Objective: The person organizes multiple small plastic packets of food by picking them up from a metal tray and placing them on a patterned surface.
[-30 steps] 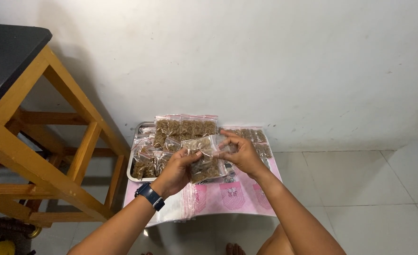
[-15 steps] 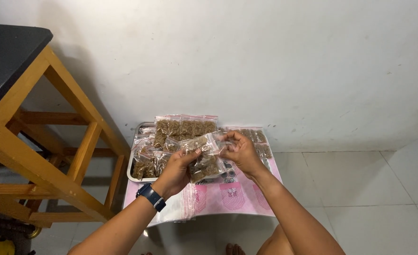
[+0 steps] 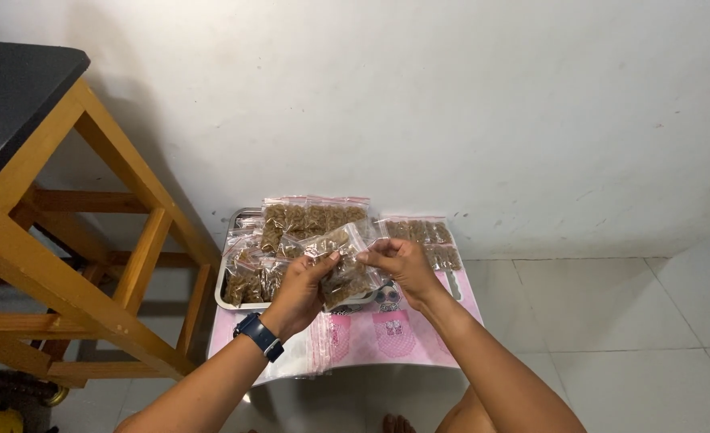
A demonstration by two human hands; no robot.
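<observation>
Both hands hold one small clear plastic bag [image 3: 340,258] filled with brown bits, lifted above a metal tray. My left hand [image 3: 299,290], with a dark watch on the wrist, grips the bag's left edge. My right hand [image 3: 401,265] pinches its right top corner. Beneath them the metal tray [image 3: 225,298] holds several similar filled bags [image 3: 311,216]. A further filled bag [image 3: 427,240] lies to the right of the tray.
The tray rests on a small low table covered with a pink patterned sheet [image 3: 387,337]. A stack of empty clear bags [image 3: 307,357] lies at its front left. A wooden stand [image 3: 90,265] with a dark top is at the left. White wall behind, tiled floor right.
Both hands stay on the small bag over the tray; the fingers have shifted only slightly along its top edge.
</observation>
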